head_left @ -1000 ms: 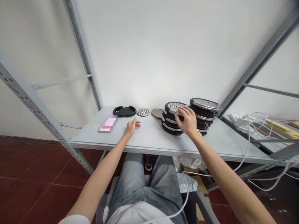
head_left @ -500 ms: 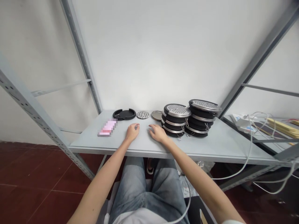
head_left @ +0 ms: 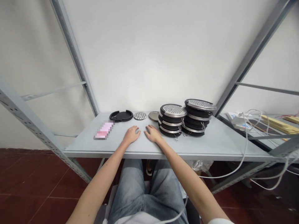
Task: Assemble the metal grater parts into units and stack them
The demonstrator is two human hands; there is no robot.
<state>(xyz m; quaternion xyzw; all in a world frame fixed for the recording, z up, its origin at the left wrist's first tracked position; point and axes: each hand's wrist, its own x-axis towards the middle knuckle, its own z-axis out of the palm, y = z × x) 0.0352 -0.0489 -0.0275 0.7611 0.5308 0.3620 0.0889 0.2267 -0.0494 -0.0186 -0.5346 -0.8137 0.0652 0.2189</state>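
Observation:
Palm down on the grey tabletop, my left hand lies open with its fingers apart and nothing in it. My right hand rests flat a short way to its right, also open and holding nothing. Behind the hands, against the wall, lie a black round tray-like holder, a perforated metal disc and a plain metal-rimmed disc. Just right of my right hand stands a stack of black round holders with metal discs. A taller similar stack is beside it, wire clips hanging from both.
A blurred pink rectangle lies at the table's left. Metal shelf posts rise at both sides. A white cable loops past the right front edge. On the right-hand shelf are yellow strips and a white box.
My left hand has gone from curled fingers to lying flat and spread. The right hand has flattened a little too. The view has shifted slightly.

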